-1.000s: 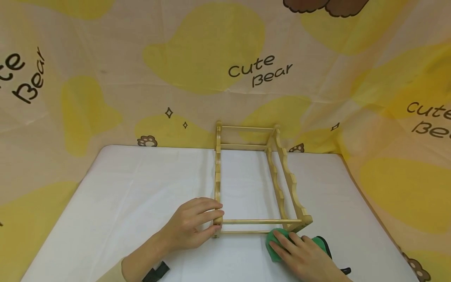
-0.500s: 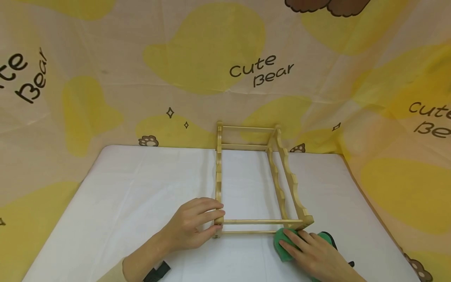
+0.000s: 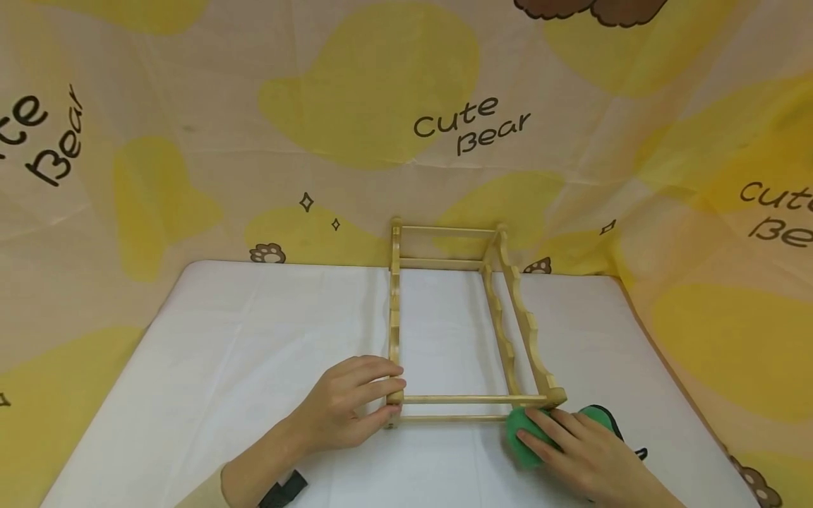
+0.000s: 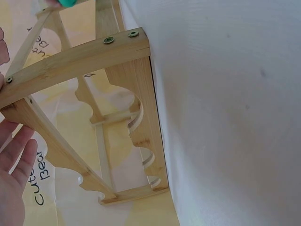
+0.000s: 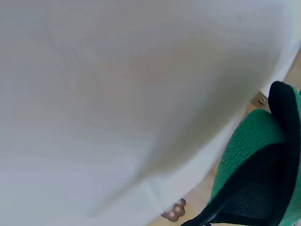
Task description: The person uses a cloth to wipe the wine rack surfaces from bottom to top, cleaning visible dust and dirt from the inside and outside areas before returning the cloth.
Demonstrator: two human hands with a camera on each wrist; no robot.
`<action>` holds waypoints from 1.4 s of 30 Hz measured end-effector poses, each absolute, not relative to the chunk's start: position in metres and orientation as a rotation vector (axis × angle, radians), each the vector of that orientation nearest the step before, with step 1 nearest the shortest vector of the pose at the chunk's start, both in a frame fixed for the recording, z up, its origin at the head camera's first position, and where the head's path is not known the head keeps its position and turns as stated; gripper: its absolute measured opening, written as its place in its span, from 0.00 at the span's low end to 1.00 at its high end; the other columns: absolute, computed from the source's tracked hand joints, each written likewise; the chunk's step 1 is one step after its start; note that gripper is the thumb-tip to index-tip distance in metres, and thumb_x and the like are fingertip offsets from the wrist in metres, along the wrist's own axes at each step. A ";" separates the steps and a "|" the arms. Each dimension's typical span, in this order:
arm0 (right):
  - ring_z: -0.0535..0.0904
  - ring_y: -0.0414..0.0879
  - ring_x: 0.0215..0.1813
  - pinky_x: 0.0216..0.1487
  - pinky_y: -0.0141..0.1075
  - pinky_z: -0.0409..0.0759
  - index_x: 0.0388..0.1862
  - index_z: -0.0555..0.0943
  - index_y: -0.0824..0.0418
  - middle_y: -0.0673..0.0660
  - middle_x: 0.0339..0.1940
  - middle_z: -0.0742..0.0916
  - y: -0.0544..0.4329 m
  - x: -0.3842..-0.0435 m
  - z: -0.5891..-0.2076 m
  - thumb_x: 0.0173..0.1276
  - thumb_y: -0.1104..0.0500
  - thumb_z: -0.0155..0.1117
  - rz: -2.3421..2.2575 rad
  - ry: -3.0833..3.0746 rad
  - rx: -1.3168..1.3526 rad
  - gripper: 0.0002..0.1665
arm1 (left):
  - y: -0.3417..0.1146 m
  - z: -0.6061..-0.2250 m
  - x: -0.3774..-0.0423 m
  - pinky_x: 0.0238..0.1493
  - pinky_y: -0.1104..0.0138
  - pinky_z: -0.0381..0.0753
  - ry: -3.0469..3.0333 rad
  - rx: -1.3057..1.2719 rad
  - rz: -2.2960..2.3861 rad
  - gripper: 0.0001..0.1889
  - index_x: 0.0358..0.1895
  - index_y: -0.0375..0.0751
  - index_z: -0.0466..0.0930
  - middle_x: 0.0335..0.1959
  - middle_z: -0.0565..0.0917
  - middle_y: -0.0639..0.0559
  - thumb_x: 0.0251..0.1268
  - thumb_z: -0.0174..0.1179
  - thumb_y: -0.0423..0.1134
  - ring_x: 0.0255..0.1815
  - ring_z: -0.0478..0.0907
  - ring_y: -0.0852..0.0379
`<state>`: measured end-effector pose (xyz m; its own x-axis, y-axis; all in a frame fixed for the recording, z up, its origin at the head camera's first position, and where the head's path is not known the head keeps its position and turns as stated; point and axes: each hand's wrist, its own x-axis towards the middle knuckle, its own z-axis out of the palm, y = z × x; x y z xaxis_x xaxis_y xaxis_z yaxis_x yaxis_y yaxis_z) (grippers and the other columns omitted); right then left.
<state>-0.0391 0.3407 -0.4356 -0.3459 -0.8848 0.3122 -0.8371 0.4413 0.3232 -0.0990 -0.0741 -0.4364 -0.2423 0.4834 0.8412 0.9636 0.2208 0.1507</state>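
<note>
A pale wooden rack (image 3: 395, 317) with scalloped side rails and thin crossbars stands on the white-covered table. My left hand (image 3: 349, 402) grips its near left corner, fingertips over the upright. From the left wrist view, the fingers (image 4: 21, 150) lie along the rack's frame (image 4: 75, 66), where metal screw heads show. With my right hand (image 3: 584, 451) I hold a bunched green cloth (image 3: 527, 441) with black edging against the near right corner, just below the front crossbar (image 3: 470, 400). In the right wrist view the cloth (image 5: 254, 136) hides that hand's fingers.
A white sheet (image 3: 267, 317) covers the table. Behind and at both sides hangs a yellow printed curtain (image 3: 375, 85); the rack's far end stands close to it. A black strap-like piece (image 3: 286, 488) shows beside my left wrist.
My right hand has slid to the right with the green cloth, along the front bar to the rack's right corner. The left hand and the rack keep their places.
</note>
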 end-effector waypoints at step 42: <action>0.84 0.55 0.45 0.34 0.43 0.83 0.56 0.84 0.66 0.66 0.54 0.87 0.313 -0.042 -0.396 0.89 0.62 0.39 0.035 -2.001 1.426 0.23 | -0.075 -0.436 -0.099 0.52 0.60 0.88 -1.811 -1.339 -0.934 0.10 0.49 0.37 0.88 0.48 0.89 0.44 0.72 0.65 0.38 0.47 0.87 0.48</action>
<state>-0.0424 0.3126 -0.3963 -0.1771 -0.8296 0.5296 -0.8477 0.4020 0.3462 -0.0990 -0.0745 -0.4358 -0.2310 0.4713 0.8512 0.9668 0.2093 0.1465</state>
